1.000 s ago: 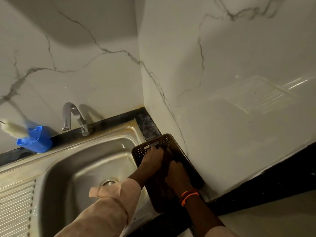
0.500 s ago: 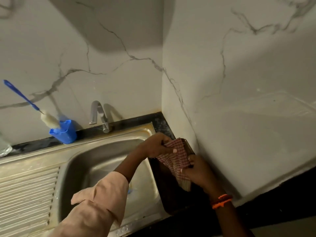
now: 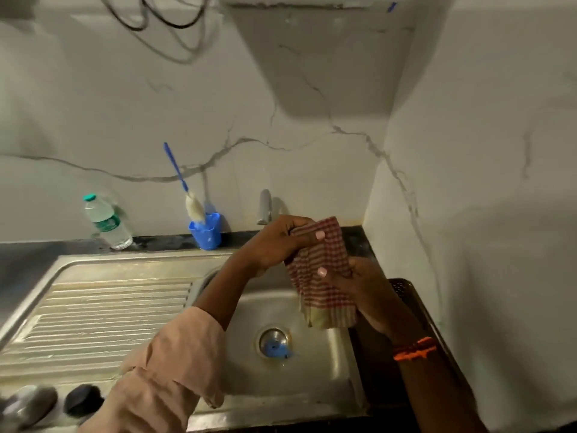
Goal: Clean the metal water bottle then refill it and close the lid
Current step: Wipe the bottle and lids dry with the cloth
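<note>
Below my hands lies the sink (image 3: 327, 364), while my left hand (image 3: 274, 245) and right hand (image 3: 365, 289) pinch the checked cloth (image 3: 321, 276); the blurred metal bottle (image 3: 28, 404), probably, lies by my left elbow, where my sleeve could knock it.

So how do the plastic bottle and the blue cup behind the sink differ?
The plastic bottle is clear with a green cap and label; the blue cup is opaque blue. The bottle is capped and leans against the wall; the cup is open and holds a brush. Both sit on the dark ledge behind the sink.
</note>
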